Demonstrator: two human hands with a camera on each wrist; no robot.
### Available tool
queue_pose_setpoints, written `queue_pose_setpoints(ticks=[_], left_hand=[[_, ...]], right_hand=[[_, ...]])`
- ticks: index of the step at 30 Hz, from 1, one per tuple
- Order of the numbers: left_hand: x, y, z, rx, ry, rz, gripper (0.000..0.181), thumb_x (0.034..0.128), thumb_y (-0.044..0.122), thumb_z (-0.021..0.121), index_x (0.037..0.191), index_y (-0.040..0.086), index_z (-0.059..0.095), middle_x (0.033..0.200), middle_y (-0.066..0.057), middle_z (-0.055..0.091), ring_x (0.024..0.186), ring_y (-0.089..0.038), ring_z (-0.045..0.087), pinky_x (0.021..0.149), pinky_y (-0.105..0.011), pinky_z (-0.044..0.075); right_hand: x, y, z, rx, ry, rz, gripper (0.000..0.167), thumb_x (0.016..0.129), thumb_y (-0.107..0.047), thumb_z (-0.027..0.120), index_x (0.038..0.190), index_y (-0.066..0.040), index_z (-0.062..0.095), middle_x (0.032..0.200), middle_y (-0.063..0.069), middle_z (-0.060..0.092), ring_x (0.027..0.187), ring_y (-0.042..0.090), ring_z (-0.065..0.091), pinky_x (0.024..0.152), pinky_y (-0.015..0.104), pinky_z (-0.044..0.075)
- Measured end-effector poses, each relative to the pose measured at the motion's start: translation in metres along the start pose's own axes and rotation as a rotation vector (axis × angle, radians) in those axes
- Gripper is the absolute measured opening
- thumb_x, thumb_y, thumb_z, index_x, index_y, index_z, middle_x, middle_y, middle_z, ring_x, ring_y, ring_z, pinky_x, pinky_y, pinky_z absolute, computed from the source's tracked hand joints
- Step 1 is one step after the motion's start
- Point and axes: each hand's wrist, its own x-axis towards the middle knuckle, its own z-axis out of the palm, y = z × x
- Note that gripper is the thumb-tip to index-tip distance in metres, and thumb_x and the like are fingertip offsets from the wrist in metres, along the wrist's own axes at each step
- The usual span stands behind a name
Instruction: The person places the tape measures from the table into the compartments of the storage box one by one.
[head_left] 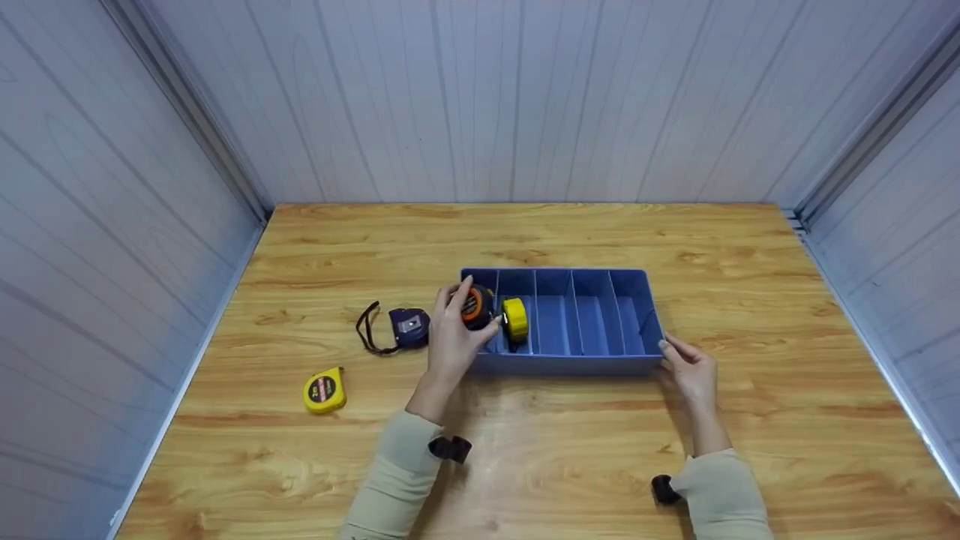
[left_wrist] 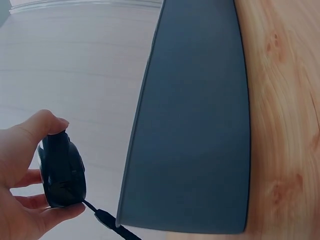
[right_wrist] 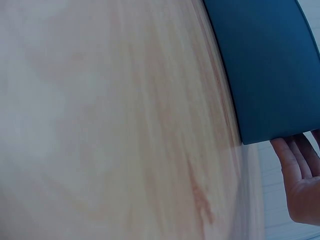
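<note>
My left hand (head_left: 452,341) grips a black and orange tape measure (head_left: 477,307) over the leftmost compartment of a blue divided box (head_left: 566,365). In the left wrist view, thumb and fingers clasp the dark tape measure (left_wrist: 62,170), and its black strap (left_wrist: 107,220) hangs beside the box's wall. A yellow tape measure (head_left: 515,319) stands on edge in the second compartment from the left. At the box's right end, my right hand (head_left: 691,373) touches the front corner; the right wrist view has its straight fingers (right_wrist: 287,157) against the end wall.
Left of the box lies a dark blue tape measure (head_left: 409,328) with a looped black strap (head_left: 364,330). Nearer the front left is another yellow tape measure (head_left: 325,390). Pale panel walls (head_left: 480,105) enclose the wooden table (head_left: 555,450) at back and sides.
</note>
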Motion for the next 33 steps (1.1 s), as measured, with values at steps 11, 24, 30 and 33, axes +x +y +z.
queue_pose_setpoints(ticks=[11,24,30,33], left_hand=[[0.002,0.008,0.010,0.017,-0.019,0.057,0.067,0.0658,0.018,0.077,0.126,0.005,0.049,0.116,-0.014,0.046,0.101,-0.028,0.051,0.080,-0.033,0.046],[0.009,0.026,0.021,-0.012,-0.054,0.110,0.068,0.0669,0.022,0.076,0.127,0.006,0.048,0.117,-0.011,0.045,0.103,-0.022,0.050,0.083,-0.027,0.044],[0.013,0.040,0.033,0.011,-0.092,0.173,0.068,0.0675,0.024,0.076,0.127,0.008,0.048,0.119,-0.011,0.045,0.104,-0.023,0.051,0.083,-0.028,0.044],[0.012,0.043,0.039,0.041,-0.114,0.182,0.069,0.0673,0.025,0.077,0.128,0.009,0.048,0.118,-0.011,0.045,0.103,-0.023,0.051,0.082,-0.029,0.045]], right_hand=[[0.005,0.015,-0.003,0.081,-0.028,0.013,0.012,0.075,-0.022,0.070,0.081,-0.032,0.069,0.076,-0.017,0.062,0.069,0.004,0.062,0.059,0.021,0.050],[0.001,0.001,-0.001,-0.083,0.023,-0.019,0.032,0.079,-0.016,0.066,0.106,0.001,0.063,0.094,0.000,0.063,0.071,0.000,0.059,0.061,0.017,0.048],[0.015,0.027,-0.004,-0.017,0.011,-0.014,0.020,0.076,-0.024,0.070,0.096,-0.021,0.070,0.085,-0.013,0.064,0.069,-0.001,0.060,0.060,0.016,0.048],[0.022,0.037,-0.007,0.010,-0.009,-0.026,0.022,0.076,-0.024,0.070,0.098,-0.019,0.070,0.084,-0.012,0.064,0.066,0.002,0.061,0.058,0.017,0.048]])
